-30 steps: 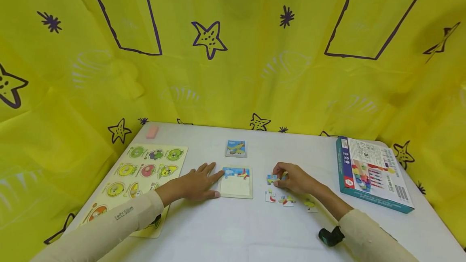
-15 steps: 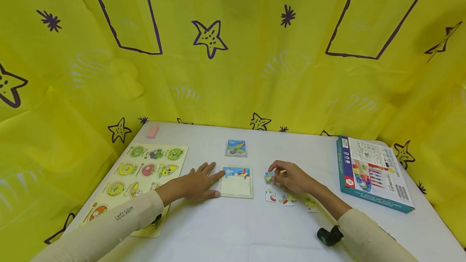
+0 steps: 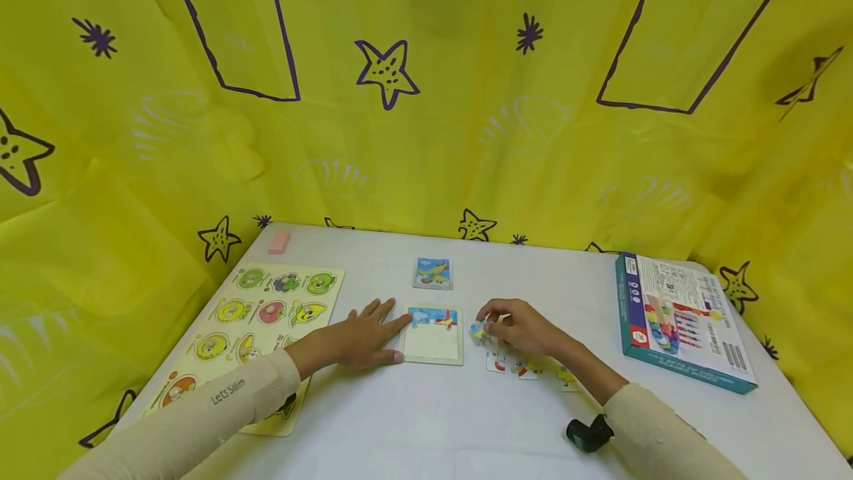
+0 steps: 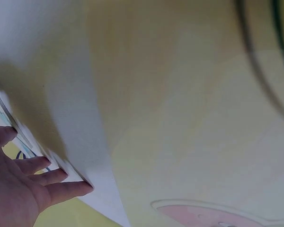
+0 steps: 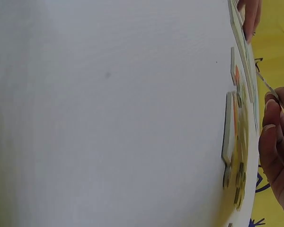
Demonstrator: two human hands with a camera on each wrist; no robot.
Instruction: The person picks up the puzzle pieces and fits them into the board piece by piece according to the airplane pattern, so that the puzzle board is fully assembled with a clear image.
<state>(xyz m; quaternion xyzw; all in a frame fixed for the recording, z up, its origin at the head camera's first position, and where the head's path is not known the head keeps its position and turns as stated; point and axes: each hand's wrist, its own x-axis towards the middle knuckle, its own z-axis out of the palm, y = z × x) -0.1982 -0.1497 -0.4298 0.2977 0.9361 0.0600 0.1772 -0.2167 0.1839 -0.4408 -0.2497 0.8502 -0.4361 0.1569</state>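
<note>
While a cream rectangular board [image 3: 252,328] of fruit pictures lies far left, the left hand [image 3: 363,335], fingers spread and nearly straight, touches the left edge of a square pale puzzle tray [image 3: 432,344]. Just right of it, a small blue-and-yellow jigsaw piece [image 3: 477,330] is pinched above the white table [image 3: 400,421] by the curled right hand [image 3: 520,326], near loose multicoloured pieces [image 3: 525,371], and farther right lies a flat teal-and-white box [image 3: 686,321].
</note>
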